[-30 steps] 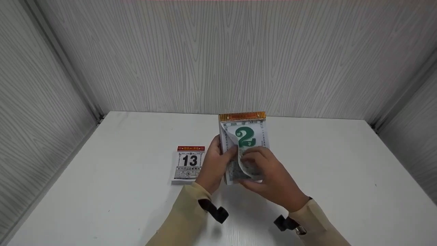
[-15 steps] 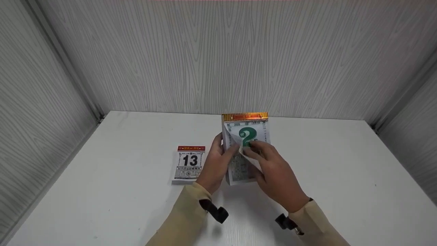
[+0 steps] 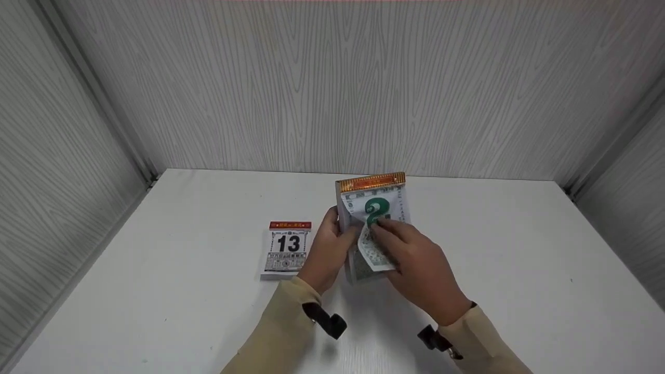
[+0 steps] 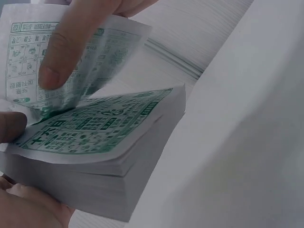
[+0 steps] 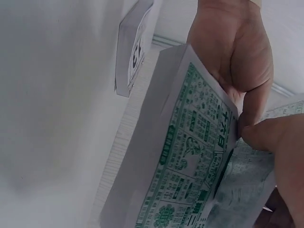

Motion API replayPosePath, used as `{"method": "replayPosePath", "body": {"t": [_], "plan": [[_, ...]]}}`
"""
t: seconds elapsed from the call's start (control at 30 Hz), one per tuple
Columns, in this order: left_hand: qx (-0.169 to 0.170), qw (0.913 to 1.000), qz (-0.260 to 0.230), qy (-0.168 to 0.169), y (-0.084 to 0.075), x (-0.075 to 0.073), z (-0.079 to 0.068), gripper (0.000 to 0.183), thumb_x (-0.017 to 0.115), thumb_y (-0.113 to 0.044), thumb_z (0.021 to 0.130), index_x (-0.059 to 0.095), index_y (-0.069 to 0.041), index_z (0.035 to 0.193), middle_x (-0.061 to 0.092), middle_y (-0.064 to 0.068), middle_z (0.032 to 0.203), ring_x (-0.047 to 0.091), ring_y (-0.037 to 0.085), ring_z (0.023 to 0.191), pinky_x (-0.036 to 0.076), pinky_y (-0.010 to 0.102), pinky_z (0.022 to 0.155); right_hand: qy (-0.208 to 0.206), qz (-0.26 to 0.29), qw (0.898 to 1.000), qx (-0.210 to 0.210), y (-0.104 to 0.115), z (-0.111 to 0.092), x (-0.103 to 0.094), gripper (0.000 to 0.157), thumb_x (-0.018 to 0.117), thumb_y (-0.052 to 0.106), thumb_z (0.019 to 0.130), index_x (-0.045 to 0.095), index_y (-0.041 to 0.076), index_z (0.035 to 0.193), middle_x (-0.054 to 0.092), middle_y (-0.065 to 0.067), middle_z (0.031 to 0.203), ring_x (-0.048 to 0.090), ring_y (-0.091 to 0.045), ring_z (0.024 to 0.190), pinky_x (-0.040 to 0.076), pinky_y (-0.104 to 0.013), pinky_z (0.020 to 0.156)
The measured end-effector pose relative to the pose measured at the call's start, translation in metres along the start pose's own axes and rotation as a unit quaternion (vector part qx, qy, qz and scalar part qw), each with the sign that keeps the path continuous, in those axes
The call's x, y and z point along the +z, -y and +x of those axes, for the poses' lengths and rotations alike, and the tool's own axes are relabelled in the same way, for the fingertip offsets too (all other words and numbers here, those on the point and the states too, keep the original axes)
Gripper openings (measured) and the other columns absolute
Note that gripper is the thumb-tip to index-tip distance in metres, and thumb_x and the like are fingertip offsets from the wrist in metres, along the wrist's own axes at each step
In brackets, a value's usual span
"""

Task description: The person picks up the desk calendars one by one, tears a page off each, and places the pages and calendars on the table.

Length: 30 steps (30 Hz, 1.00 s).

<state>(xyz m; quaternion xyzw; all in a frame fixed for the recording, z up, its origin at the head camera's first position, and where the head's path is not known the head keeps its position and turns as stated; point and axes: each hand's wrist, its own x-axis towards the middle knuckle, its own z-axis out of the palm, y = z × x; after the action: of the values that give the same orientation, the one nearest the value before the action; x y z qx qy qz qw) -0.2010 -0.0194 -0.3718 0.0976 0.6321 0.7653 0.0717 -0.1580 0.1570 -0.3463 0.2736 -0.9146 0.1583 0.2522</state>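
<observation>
calendars [image 3: 375, 206] [image 3: 288, 246]: 2 | hands [image 3: 327, 252] [image 3: 420, 265]: 2 | sleeves [image 3: 278, 327] [image 3: 480, 337]: 2 | black wrist devices [image 3: 326, 320] [image 3: 434, 337]: 2 | table [image 3: 130, 291]: 1

From the person's head, one view looks forward and down across the desk [image 3: 493, 259] to the wall [image 3: 332, 88]. Each wrist view looks from close by, at a slant, at the thick calendar [image 4: 107, 152]; both share its green-printed page [image 5: 187, 147], and the right one also catches the smaller calendar [image 5: 132, 54].
</observation>
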Motion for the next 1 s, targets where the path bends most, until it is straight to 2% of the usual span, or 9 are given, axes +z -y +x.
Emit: {"method": "replayPosePath", "body": {"t": [0.13,0.3,0.4,0.5,0.67,0.83,1.0], "plan": [[0.004,0.9997,0.017,-0.017,0.0006,0.0001,0.0001,0.058,0.057,-0.046,0.092,0.034,-0.023,0.139,0.049,-0.007,0.136,0.047,0.009,0.125,0.039,0.037,0.103,0.004,-0.008,1.000,0.006,0.0021,0.0004,-0.0004,0.062,0.080,0.003,0.073,0.059,0.013,0.131,0.055,-0.005,0.129,0.054,-0.019,0.120,0.050,-0.036,0.092],[0.000,0.9987,0.041,-0.031,0.0024,-0.0023,0.0009,0.066,0.056,-0.053,0.089,0.033,-0.023,0.144,0.045,-0.008,0.141,0.044,0.009,0.129,0.036,0.037,0.106,-0.003,0.006,1.000,0.018,0.0030,0.0011,-0.0028,0.046,0.073,0.009,0.082,0.061,0.011,0.127,0.059,-0.004,0.124,0.059,-0.019,0.113,0.052,-0.037,0.087],[-0.005,0.9988,0.038,-0.030,0.0021,-0.0041,0.0011,0.066,0.058,-0.050,0.089,0.034,-0.024,0.144,0.045,-0.009,0.142,0.042,0.009,0.130,0.035,0.036,0.107,-0.001,0.021,0.999,0.037,0.0032,0.0006,-0.0042,0.041,0.071,0.012,0.085,0.062,0.010,0.125,0.062,-0.004,0.121,0.063,-0.021,0.108,0.053,-0.039,0.084],[-0.003,0.9997,0.016,-0.021,0.0013,-0.0056,0.0012,0.062,0.063,-0.043,0.089,0.038,-0.022,0.142,0.051,-0.005,0.137,0.047,0.011,0.126,0.038,0.036,0.105,0.005,0.027,0.998,0.048,0.0026,0.0002,-0.0052,0.038,0.069,0.014,0.087,0.063,0.010,0.124,0.063,-0.004,0.120,0.064,-0.021,0.105,0.054,-0.040,0.081],[0.014,0.9998,-0.003,-0.011,0.0009,-0.0069,0.0010,0.053,0.065,-0.033,0.090,0.044,-0.019,0.137,0.060,0.002,0.126,0.056,0.015,0.117,0.043,0.037,0.099,0.019,0.025,0.999,0.034,0.0014,0.0010,-0.0064,0.036,0.064,0.023,0.092,0.062,0.014,0.126,0.062,0.000,0.123,0.061,-0.016,0.110,0.054,-0.036,0.082],[0.023,0.9994,0.017,-0.019,0.0004,-0.0060,0.0004,0.048,0.062,-0.028,0.093,0.045,-0.019,0.137,0.062,0.002,0.124,0.058,0.015,0.115,0.045,0.036,0.098,0.019,0.022,0.999,0.021,0.0014,0.0017,-0.0074,0.031,0.067,0.024,0.090,0.066,0.016,0.120,0.064,0.000,0.120,0.062,-0.015,0.109,0.054,-0.034,0.081],[0.016,0.9986,0.036,-0.034,0.0003,-0.0057,0.0005,0.046,0.060,-0.022,0.094,0.045,-0.019,0.137,0.060,-0.001,0.126,0.057,0.013,0.116,0.045,0.035,0.098,0.023,0.015,0.999,0.023,0.0023,0.0012,-0.0083,0.027,0.069,0.022,0.088,0.070,0.017,0.114,0.066,0.000,0.114,0.064,-0.017,0.105,0.055,-0.035,0.080]]}}
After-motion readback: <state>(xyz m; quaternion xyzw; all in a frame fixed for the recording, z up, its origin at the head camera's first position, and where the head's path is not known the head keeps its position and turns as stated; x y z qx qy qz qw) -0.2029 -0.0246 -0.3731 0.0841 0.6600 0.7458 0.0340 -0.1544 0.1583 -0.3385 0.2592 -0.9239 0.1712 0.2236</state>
